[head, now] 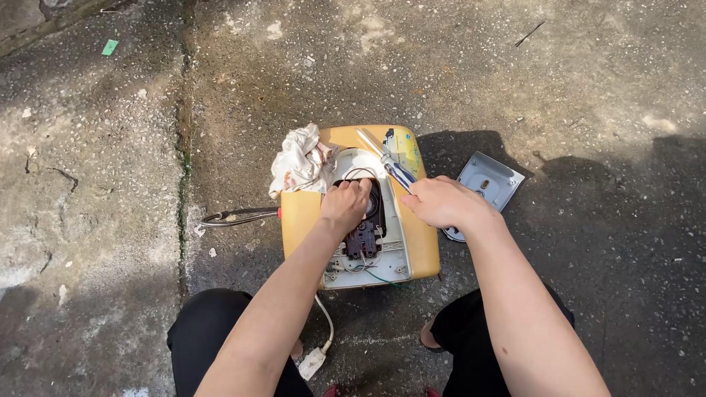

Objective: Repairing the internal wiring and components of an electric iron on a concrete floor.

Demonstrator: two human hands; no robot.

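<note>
From the head camera, the work looks partway through disassembly. The yellow appliance casing (419, 242) lies open on the concrete ground (110, 184), its white inner plate, wiring and a dark component block (362, 239) exposed just below the left hand. A grey cover panel (491, 179) lies apart on the ground, just beyond the right hand, so the cover seems already off, while the inner parts appear still seated and wired.

The left hand (344, 206) is curled, its fingertips pressed down into the dark opening of the casing; whether it grips anything inside I cannot tell. The right hand (445, 202) is closed in a fist around the handle of a screwdriver (388, 163), whose shaft slants up and away over the casing's far edge. A crumpled cloth (300, 165) rests on the casing, just beyond the left hand. A power cord with a white plug (312, 362) trails toward the person's knees.
</note>
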